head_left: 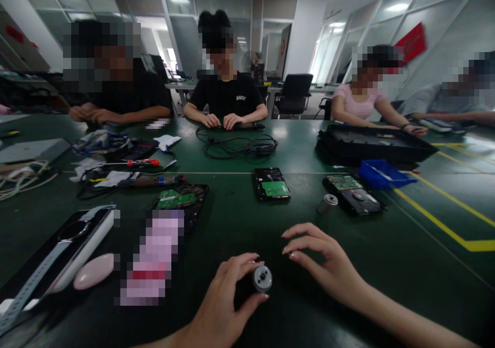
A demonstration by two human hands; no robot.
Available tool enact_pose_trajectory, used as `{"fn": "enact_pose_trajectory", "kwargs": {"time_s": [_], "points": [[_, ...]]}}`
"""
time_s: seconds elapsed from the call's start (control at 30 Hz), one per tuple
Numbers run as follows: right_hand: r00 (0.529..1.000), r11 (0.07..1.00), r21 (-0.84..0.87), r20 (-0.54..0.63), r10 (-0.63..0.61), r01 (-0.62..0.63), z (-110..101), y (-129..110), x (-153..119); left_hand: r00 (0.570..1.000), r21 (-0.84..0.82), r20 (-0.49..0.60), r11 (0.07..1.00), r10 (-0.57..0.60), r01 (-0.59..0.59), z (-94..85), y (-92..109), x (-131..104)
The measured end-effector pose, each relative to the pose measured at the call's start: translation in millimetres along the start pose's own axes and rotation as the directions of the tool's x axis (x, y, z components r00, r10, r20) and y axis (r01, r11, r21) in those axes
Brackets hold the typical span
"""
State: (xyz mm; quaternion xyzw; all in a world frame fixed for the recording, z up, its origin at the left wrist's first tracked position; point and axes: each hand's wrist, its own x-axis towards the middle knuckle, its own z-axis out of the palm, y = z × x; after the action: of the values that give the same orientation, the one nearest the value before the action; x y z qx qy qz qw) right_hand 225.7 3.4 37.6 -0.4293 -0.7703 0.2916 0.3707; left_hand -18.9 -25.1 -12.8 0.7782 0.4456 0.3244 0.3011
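My left hand [228,296] has its fingers and thumb around a small metal cylinder, seemingly a motor [262,278], whose round grey end with dark holes faces up. To the right, my right hand [325,260] hovers above the table, thumb and a finger pinched close together; whatever is between them is too small to make out. A second metal motor [328,203] stands beyond my right hand. Past both hands lies a hard drive [272,184] with a green circuit board. Another opened drive [356,196] is near the second motor.
Left are a red-handled screwdriver [143,162], an electric screwdriver [150,181], a board in a black casing [176,198], a pink oval object [95,271] and a watch [73,230]. A blue bin [386,175] and black tray [375,144] lie right. Several people sit opposite.
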Motion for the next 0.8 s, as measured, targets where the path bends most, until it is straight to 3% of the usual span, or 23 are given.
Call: {"fn": "enact_pose_trajectory", "kwargs": {"time_s": [0.13, 0.23, 0.57, 0.67, 0.8], "points": [[0.988, 0.984, -0.163, 0.123, 0.094, -0.073, -30.5, 22.0, -21.5, 1.000, -0.029, 0.007, 0.999, -0.015, 0.015, 0.5, -1.3, 0.0], [0.975, 0.962, -0.246, 0.155, 0.161, -0.119, -42.0, 33.6, -39.7, 1.000, -0.011, 0.010, 1.000, -0.006, 0.007, 0.9, -1.7, -0.2], [0.961, 0.939, -0.317, 0.189, 0.204, -0.137, -45.2, 48.3, -52.5, 1.000, -0.014, 0.018, 1.000, -0.002, 0.002, -1.4, 1.7, 1.3], [0.965, 0.942, -0.306, 0.172, 0.198, -0.138, -47.1, 43.2, -45.9, 1.000, -0.007, 0.026, 1.000, -0.001, 0.001, -2.3, 2.7, 1.0], [0.991, 0.966, -0.255, 0.114, 0.065, -0.034, -40.7, 11.3, -19.0, 0.999, 0.015, 0.046, 1.000, 0.015, -0.016, -3.0, 4.2, 2.2]]}}
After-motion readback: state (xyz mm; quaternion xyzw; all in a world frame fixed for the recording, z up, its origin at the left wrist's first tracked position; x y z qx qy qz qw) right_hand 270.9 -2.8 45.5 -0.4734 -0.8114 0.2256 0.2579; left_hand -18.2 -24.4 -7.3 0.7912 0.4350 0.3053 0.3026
